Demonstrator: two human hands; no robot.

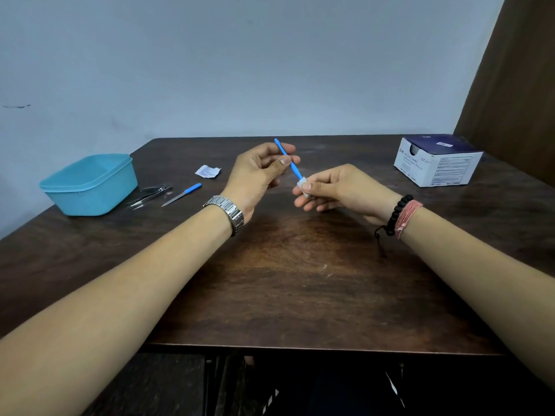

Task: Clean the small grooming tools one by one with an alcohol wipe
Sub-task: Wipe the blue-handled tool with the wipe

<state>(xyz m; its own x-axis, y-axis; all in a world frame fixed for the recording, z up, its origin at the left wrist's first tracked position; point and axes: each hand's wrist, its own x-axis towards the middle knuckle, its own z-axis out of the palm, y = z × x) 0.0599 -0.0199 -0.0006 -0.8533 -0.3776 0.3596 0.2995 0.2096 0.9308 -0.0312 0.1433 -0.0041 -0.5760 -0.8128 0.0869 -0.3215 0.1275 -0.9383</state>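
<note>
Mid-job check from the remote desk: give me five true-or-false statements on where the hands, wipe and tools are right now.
1. The left hand holds the blue tool. True.
2. The right hand pinches the wipe round the tool's lower end. True.
3. The blue tub sits at the table's right side. False: it is at the left.
4. The nail file lies inside the tub. False: it lies on the table beside it.
5. The wipe box is at the far right. True.

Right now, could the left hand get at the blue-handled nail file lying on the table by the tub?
Probably yes, but not freely. The nail file lies in the open left of the left hand, nothing between them. That hand, though, is pinching a blue tool that the right hand wipes, so it must let go first.
</note>
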